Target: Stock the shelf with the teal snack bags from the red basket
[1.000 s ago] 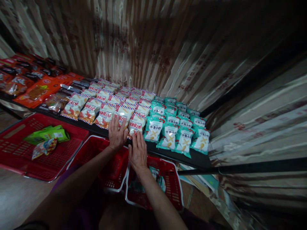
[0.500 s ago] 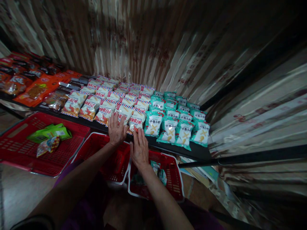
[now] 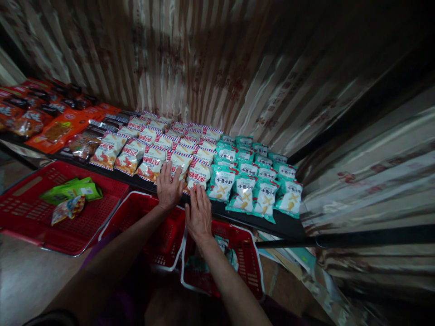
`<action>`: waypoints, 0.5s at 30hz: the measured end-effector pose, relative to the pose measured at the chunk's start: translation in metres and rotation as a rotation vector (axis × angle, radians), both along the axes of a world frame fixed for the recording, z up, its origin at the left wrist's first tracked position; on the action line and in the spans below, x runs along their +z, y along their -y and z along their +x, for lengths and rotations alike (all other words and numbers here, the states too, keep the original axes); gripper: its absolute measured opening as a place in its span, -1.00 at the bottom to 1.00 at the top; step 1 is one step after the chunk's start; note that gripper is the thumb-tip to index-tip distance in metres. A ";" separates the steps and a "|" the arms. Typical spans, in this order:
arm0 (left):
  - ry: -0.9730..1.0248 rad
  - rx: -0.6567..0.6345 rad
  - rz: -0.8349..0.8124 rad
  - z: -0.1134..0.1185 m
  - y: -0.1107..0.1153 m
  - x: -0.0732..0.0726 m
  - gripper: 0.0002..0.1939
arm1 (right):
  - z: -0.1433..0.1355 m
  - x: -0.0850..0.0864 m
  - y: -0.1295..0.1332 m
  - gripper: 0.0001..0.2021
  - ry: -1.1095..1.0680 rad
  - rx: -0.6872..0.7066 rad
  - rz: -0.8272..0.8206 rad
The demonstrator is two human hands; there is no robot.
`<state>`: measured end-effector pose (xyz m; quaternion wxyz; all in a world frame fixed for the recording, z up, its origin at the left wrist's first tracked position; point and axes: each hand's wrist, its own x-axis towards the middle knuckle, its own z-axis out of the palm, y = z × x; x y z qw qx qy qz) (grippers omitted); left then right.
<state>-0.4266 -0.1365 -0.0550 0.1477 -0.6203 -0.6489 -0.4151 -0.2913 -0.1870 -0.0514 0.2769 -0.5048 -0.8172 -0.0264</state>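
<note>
I position my left hand (image 3: pixel 169 189) palm down at the front edge of the black shelf (image 3: pixel 288 226), fingers extended and slightly spread. Its fingers lie against the lower part of the fourth white packet (image 3: pixel 179 162), counted from the left of the front row. I position my right hand (image 3: pixel 199 216) just beside it, lower and to the right, palm down with the fingers straight and nearly together. Its fingertips meet the lower edge of the fifth white packet (image 3: pixel 198 174). Neither hand is closed around a packet.

Both packets lean back in the white-packet group, which stands in several rows on the shelf. The teal packets (image 3: pixel 221 184) adjoin this group on the right; brown packets (image 3: pixel 81 144), then orange packets (image 3: pixel 57 132), stand to the left.

Three red baskets are located below the shelf front. The left basket (image 3: pixel 20 226) contains green packets (image 3: pixel 76 190) and a multicoloured packet (image 3: pixel 68 209). The middle basket (image 3: pixel 166 235) is partly covered by my left arm. The right basket (image 3: pixel 251 267) contains further teal-and-white packets (image 3: pixel 222 243). A pleated, printed curtain (image 3: pixel 217 59) hangs behind the shelf.
</note>
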 end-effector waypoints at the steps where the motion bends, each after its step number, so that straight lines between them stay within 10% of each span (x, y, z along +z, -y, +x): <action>1: -0.004 0.000 0.000 0.000 0.000 0.000 -0.51 | 0.000 0.000 -0.001 -0.48 0.005 0.000 -0.002; 15: -0.049 0.000 0.000 0.000 -0.005 0.005 -0.51 | 0.000 -0.003 -0.008 -0.45 -0.014 0.020 0.007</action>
